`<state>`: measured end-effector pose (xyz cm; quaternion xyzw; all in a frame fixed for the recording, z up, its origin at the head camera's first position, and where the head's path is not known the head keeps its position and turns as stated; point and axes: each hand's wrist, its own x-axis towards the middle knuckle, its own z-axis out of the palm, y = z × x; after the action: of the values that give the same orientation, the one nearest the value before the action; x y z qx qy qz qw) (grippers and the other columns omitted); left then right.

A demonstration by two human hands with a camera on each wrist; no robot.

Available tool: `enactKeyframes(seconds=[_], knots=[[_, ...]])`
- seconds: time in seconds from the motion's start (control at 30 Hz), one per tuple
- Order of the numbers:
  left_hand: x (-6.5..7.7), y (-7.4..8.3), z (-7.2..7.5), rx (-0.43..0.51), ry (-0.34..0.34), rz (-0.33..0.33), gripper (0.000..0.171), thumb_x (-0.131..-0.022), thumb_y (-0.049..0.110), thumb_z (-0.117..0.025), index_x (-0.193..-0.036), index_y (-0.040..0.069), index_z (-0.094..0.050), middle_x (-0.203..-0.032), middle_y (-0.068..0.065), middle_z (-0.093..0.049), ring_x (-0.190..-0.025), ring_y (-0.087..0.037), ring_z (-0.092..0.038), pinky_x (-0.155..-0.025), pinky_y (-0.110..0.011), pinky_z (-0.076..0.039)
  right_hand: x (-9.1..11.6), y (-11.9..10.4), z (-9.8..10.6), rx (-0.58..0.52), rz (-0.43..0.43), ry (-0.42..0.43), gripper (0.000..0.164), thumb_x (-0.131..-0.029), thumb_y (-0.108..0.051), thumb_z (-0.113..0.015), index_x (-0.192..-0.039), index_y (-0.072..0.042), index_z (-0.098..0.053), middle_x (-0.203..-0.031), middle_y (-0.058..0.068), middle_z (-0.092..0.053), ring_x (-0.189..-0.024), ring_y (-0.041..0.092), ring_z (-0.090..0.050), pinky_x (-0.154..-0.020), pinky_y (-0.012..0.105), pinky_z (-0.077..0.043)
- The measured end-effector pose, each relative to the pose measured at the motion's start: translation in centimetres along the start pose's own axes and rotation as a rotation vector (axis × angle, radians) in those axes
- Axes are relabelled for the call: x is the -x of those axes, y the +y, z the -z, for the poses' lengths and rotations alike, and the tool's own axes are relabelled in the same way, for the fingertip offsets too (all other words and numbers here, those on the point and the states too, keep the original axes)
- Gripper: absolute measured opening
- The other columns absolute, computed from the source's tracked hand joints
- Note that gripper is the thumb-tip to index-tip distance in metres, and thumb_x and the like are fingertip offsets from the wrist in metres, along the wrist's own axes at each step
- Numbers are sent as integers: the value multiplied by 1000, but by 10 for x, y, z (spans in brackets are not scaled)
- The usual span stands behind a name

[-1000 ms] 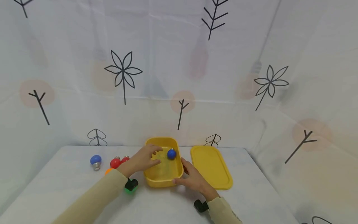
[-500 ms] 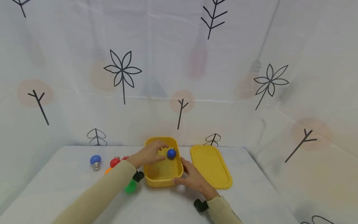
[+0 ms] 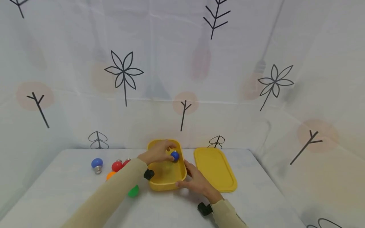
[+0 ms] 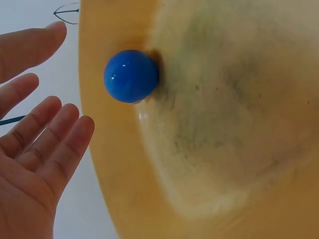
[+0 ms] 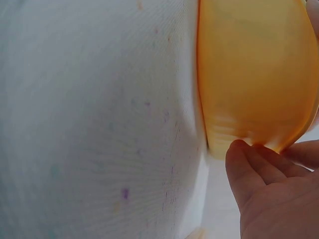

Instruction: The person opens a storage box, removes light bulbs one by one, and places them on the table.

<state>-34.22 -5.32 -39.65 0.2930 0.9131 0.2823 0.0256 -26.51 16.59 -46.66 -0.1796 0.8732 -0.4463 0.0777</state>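
A yellow plastic box (image 3: 168, 186) stands without its lid at the middle of the table. Inside it, towards the far right, lies a blue toy light bulb (image 3: 175, 155), seen as a glossy round blue end (image 4: 130, 76) in the left wrist view. My left hand (image 3: 157, 153) reaches over the box with fingers spread, thumb tip right by the bulb; in the left wrist view the fingers (image 4: 70, 144) are extended and hold nothing. My right hand (image 3: 196, 180) holds the box at its near right corner, thumb at the front and fingers (image 5: 249, 167) against the side wall.
A yellow lid (image 3: 215, 169) lies right of the box. Left of it are another blue bulb (image 3: 97, 165), red bulbs (image 3: 117, 166), an orange one (image 3: 110, 175) and a green one (image 3: 133, 191), partly behind my left sleeve. A patterned white cloth (image 3: 182, 79) hangs behind the table.
My left hand has moved right and farther over the box, up to the blue bulb. My right hand has stayed at the box's corner. The green bulb shows more now.
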Motion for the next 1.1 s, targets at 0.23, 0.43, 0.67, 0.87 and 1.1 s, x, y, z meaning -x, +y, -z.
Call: enactKeyframes(seconds=[0.23, 0.43, 0.67, 0.87, 1.1], knots=[[-16, -7, -13, 36, -13, -10, 45, -79, 15, -79, -119, 8, -61, -118, -9, -61, -106, -24, -57, -93, -39, -47, 1, -2, 1, -15, 7, -1, 103, -76, -51, -75, -153, -13, -17, -154, 7, -27, -135, 23, -38, -108, 43, -34], [-23, -13, -23, 124, -22, 55, 40, -78, 12, -79, -115, 9, -63, -113, -9, -62, -104, -24, -57, -91, -39, -48, 3, -4, 1, -18, 29, -13, 101, -79, -48, -74, -153, -12, -17, -155, 6, -26, -135, 21, -38, -109, 41, -34], [-32, -21, -34, 119, -5, 109, 38, -78, 14, -79, -113, 11, -64, -109, -4, -61, -100, -21, -55, -91, -38, -49, 4, -7, 1, 8, 35, -8, 101, -79, -48, -74, -153, -13, -16, -155, 6, -25, -135, 19, -37, -109, 40, -34], [-31, -24, -45, 158, 26, 139, 34, -79, 11, -78, -111, 12, -65, -108, -1, -60, -101, -19, -54, -94, -39, -48, 3, -5, 2, 9, 30, -11, 101, -79, -48, -74, -154, -13, -15, -155, 5, -25, -135, 20, -37, -109, 40, -34], [-28, -20, -49, 200, 43, 211, 34, -80, 8, -77, -111, 12, -64, -110, -2, -58, -102, -20, -53, -95, -41, -47, 2, -4, 2, 3, 24, -11, 101, -79, -47, -75, -154, -13, -15, -155, 4, -25, -135, 20, -38, -109, 40, -34]])
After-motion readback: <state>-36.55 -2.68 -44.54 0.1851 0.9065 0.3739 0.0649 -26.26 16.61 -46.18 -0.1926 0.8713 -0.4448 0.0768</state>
